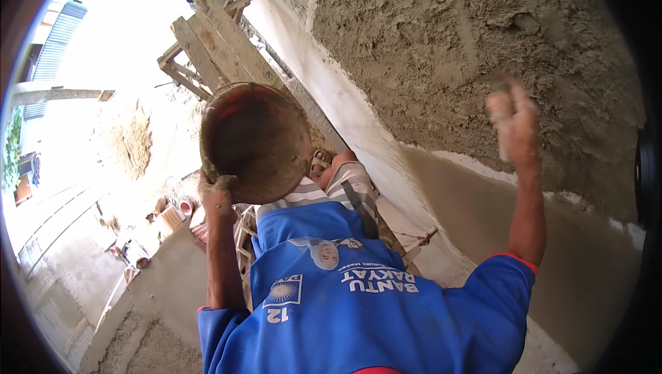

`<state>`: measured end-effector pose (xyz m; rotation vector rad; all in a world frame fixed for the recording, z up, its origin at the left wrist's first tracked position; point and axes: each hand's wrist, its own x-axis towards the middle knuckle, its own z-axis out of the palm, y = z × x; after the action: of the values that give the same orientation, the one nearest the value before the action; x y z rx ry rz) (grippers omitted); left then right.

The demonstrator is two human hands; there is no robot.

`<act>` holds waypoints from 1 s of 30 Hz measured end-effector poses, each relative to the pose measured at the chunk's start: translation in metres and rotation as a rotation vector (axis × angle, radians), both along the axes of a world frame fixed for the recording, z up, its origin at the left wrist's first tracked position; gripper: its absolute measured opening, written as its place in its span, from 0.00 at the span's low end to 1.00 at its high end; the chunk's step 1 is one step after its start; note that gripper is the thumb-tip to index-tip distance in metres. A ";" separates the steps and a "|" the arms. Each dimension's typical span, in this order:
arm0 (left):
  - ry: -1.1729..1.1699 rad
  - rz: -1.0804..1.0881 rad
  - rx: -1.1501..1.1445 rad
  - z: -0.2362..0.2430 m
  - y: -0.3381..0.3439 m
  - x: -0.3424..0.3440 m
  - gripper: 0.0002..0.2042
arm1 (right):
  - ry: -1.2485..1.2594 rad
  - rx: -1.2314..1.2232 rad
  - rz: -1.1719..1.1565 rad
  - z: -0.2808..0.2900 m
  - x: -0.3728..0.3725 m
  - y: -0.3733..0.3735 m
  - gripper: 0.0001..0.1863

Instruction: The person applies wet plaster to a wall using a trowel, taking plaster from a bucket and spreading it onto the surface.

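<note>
My left hand (218,195) grips the rim of a round, mortar-stained bucket (258,143), tipped so that its dark inside faces me. Much of that inside is in shadow, and a little mortar clings to its wall. Out to the right, my right hand (517,129) is raised close to the wall and smeared by motion. Its fingers are closed round what looks like a trowel (505,145); the blade is too blurred to make out. Rough, wet grey mortar (427,50) covers the upper wall beside this hand.
Below the rough mortar lies a smoother wall band (469,201). Ahead, a scaffold of wooden planks (221,36) runs along the wall, with my sandalled foot (321,162) on it. Far below on the left are a sand heap (131,136) and scattered debris (169,219).
</note>
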<state>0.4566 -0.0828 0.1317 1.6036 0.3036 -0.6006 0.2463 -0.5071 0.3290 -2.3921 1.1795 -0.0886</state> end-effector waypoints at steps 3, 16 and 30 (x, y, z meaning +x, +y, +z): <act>-0.030 -0.135 0.081 -0.004 -0.030 -0.003 0.28 | 0.087 0.078 0.335 -0.049 -0.006 0.021 0.23; -0.366 -0.522 0.180 0.031 -0.132 -0.001 0.28 | -0.013 -0.916 1.001 -0.151 0.048 0.069 0.16; -0.112 -0.332 -0.101 0.027 -0.126 0.007 0.28 | 0.037 0.234 0.535 -0.207 0.033 0.116 0.21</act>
<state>0.4635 -0.2084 0.1584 1.5941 -0.0784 -0.7625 0.2793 -0.3910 0.1222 -2.4145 0.4965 0.2525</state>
